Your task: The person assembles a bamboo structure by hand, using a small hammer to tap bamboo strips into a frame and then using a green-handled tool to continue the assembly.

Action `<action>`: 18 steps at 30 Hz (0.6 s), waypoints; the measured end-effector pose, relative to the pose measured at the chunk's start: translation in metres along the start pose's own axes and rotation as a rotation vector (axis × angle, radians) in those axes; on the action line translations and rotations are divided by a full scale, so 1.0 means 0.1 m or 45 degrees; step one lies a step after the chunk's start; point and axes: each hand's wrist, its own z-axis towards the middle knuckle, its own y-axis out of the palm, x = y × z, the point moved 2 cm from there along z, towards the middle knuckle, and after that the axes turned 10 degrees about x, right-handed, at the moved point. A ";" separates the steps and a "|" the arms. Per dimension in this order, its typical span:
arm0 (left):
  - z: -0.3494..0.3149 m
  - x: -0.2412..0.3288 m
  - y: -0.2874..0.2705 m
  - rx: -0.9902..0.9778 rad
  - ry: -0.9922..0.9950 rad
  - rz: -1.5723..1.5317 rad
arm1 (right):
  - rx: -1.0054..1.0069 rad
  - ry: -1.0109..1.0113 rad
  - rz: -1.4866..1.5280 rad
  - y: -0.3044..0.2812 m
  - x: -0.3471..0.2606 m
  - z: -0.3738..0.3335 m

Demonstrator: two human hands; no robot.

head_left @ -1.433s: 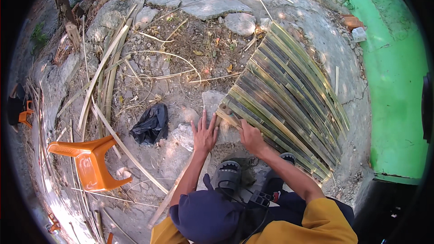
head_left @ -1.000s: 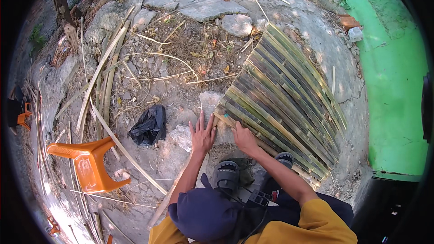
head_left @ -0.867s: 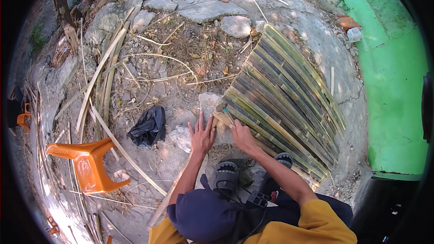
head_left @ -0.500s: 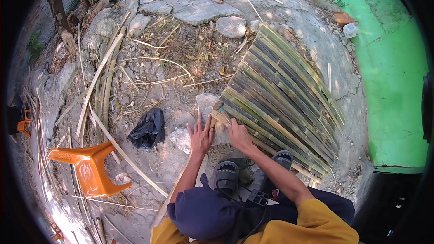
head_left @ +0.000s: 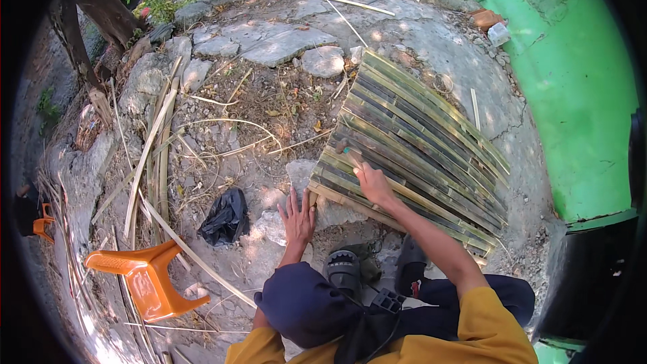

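My right hand (head_left: 374, 185) is wrapped round the handle of a hammer (head_left: 353, 156), which has a teal patch near its head. The hammer is over the left part of a panel of split bamboo slats (head_left: 411, 138), laid side by side; whether it touches them I cannot tell. My left hand (head_left: 297, 222) is spread, fingers apart, beside the panel's near left corner. Its fingertips are next to the end of a bamboo strip (head_left: 313, 198) at the near edge. A pale stone (head_left: 302, 172) shows by that corner.
An orange plastic stool (head_left: 149, 284) lies tipped over at the left. Near it is a crumpled black plastic bag (head_left: 225, 217). Long bamboo strips (head_left: 153, 155) litter the rocky ground. A green wall (head_left: 573, 94) stands at the right, and a tree trunk (head_left: 108, 3) rises far left.
My right hand has moved the hammer up and to the right, from the panel's near left corner to over the slats. The left hand stays by the corner. The whole view has shifted slightly.
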 end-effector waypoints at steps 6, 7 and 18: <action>0.14 0.22 -0.11 -0.034 0.203 -0.087 | 0.001 0.023 -0.550 -1.62 0.63 0.71; 0.21 0.31 -0.12 -0.041 0.289 -0.101 | -0.006 0.014 -0.626 -1.88 0.75 0.70; 0.84 0.60 -0.12 -0.026 0.668 -0.155 | -0.209 0.192 -0.843 -3.23 0.99 -0.91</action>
